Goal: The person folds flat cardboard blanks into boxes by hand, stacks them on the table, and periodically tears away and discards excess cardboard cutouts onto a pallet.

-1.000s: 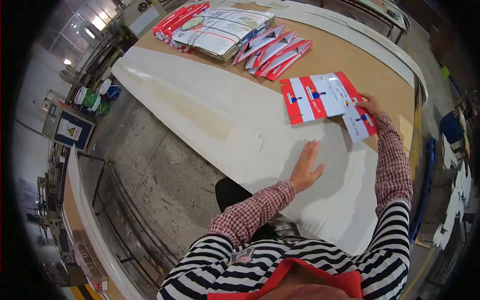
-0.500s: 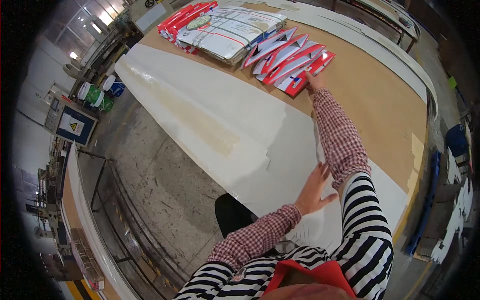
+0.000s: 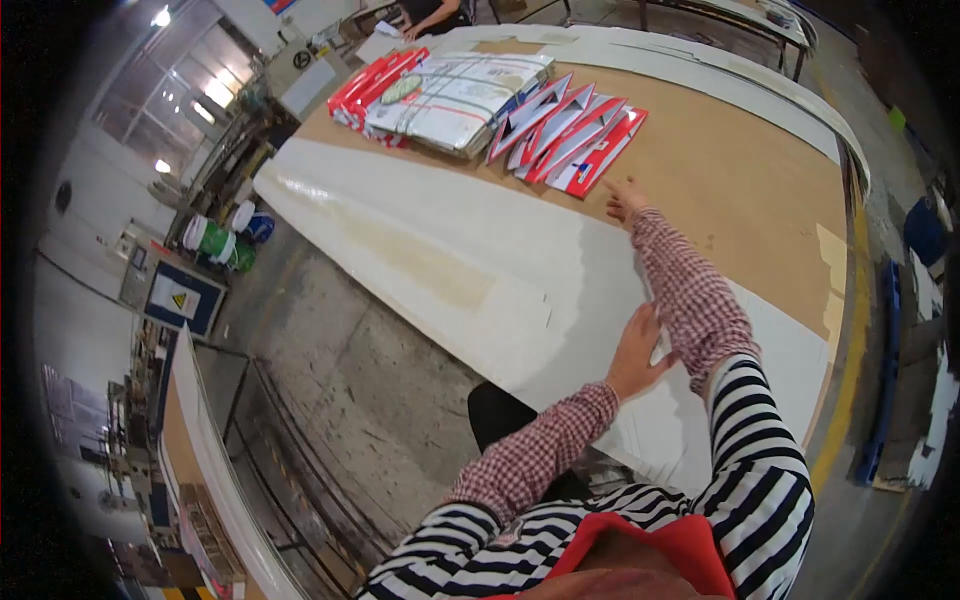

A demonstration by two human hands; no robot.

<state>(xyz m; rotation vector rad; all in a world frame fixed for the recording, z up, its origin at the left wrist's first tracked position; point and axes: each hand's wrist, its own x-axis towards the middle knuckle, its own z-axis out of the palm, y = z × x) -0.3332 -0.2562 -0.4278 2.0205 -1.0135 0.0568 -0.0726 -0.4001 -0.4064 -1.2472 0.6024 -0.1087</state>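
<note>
My right hand [image 3: 625, 200] is just off the near end of a row of folded red-and-white cartons [image 3: 570, 133], its fingers apart and holding nothing. The cartons lean on one another in a zigzag on the brown board [image 3: 740, 190]. Beside them, to the left, lies a strapped stack of white printed sheets [image 3: 465, 100]. My left hand [image 3: 636, 352] rests on the white sheet [image 3: 420, 235] close to my right forearm, fingers spread, with nothing in it.
Red-and-white bundles [image 3: 378, 90] lie at the table's far left. Another person's arm [image 3: 437, 20] shows beyond the table. Buckets [image 3: 215, 238] stand on the floor at left, a blue pallet [image 3: 882, 370] at right.
My right hand carried a flat red-and-white carton to the near end of the row, let it go there and drew back slightly. My left hand stayed low over the white sheet.
</note>
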